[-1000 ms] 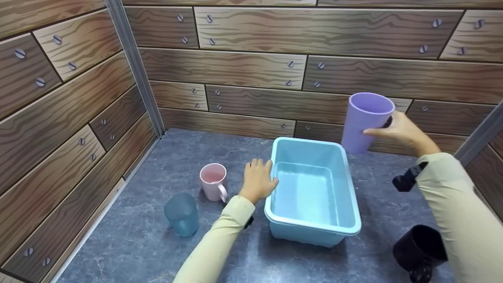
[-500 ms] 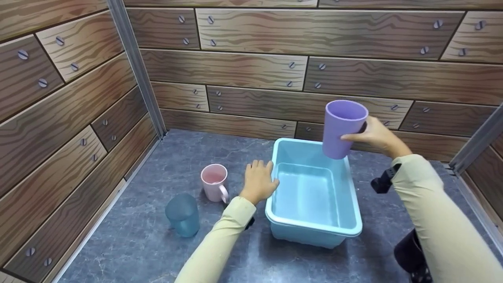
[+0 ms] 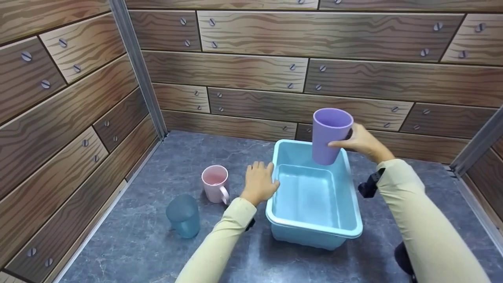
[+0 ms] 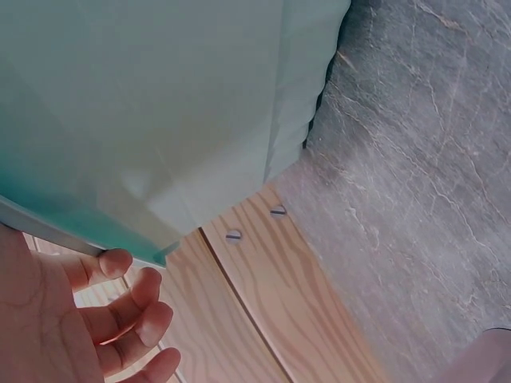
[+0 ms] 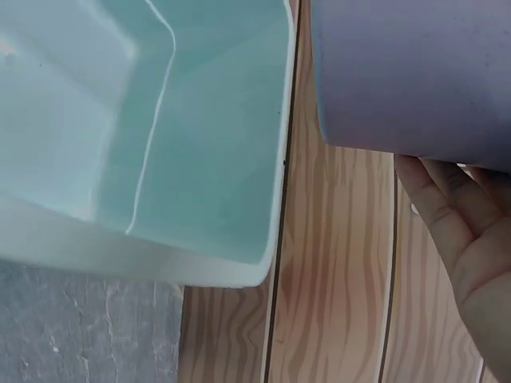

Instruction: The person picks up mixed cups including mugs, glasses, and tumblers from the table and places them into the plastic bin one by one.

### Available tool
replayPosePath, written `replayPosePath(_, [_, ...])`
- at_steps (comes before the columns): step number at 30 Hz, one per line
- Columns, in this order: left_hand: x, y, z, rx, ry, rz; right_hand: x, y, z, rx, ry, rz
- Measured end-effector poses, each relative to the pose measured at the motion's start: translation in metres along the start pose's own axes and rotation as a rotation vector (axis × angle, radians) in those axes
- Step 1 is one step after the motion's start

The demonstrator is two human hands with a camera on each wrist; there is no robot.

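My right hand grips a tall purple cup by its side, thumb towards me. The cup hangs upright above the far right part of a light blue plastic basin. In the right wrist view the purple cup is cut off by the frame, and the basin lies left of it. My left hand rests at the basin's left rim with loosely extended fingers. From the left wrist, the fingers show beside the rim, under the basin's outer wall. No object lies inside the basin.
Left of the basin stand a pink mug with its handle towards my left hand, and a translucent blue cup. A black mug is mostly hidden by my right sleeve. Wood-patterned walls bound the grey tabletop.
My right hand has carried the purple cup left and slightly lower, from beyond the basin's right side to above it. My left hand and the basin stay put. The sleeve now covers more of the black mug.
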State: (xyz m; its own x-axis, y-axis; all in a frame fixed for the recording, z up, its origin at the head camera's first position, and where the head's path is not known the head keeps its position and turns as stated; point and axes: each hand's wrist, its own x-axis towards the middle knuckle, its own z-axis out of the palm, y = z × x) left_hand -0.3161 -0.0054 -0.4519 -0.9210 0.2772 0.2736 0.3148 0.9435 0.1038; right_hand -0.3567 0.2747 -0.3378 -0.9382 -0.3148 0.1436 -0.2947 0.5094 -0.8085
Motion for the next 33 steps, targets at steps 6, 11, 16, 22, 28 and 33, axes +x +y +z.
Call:
replayPosePath(6, [-0.001,-0.001,0.001,0.01,-0.001,-0.006,0.003,0.004,0.009,0.008,-0.03,0.017])
replayPosePath(11, [-0.001,-0.001,0.001,0.001,0.006,-0.009,0.004,0.005,0.013,0.013,-0.031,0.026])
replayPosePath(16, [0.0,-0.002,0.001,-0.006,0.016,-0.004,0.005,0.007,0.016,0.026,-0.029,0.015])
replayPosePath(22, [0.0,-0.002,-0.001,-0.012,-0.006,-0.003,0.006,0.011,0.019,0.025,-0.019,0.015])
replayPosePath(28, [0.001,-0.001,-0.002,-0.001,-0.017,-0.016,0.007,0.012,0.024,0.041,-0.026,0.031])
replayPosePath(33, [0.0,0.0,-0.001,-0.006,-0.027,-0.008,0.007,0.014,0.028,0.043,-0.033,0.047])
